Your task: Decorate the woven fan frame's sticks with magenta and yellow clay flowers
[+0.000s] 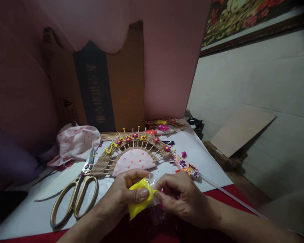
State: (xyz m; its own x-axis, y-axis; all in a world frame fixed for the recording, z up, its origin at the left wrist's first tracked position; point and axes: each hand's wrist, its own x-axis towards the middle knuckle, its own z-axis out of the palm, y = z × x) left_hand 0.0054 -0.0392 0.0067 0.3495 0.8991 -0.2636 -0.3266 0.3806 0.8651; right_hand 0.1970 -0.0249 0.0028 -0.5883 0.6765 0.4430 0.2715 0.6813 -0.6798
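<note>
My left hand (131, 192) is closed on a small clear bag of yellow modelling clay (139, 200), thumb lying on top. At the bag's mouth my right hand (178, 195) pinches a bit of the yellow clay. A little pink shows beneath the right fingers, too hidden to name. Just beyond both hands lies a fan-shaped piece of woven twine (101, 163) on thin sticks. It carries pink and yellow clay flowers (135, 135), a wavy yellow clay line, coloured stick tips and a half-round of dotted pink cloth (134, 161).
Large scissors (74, 197) with bronze handles lie left of my hands. A floral-wrapped glue gun (186, 167) with a long glue stick and a small pink lump (183, 154) lie to the right. Dotted cloth (77, 138) and a cardboard box (125, 81) stand behind.
</note>
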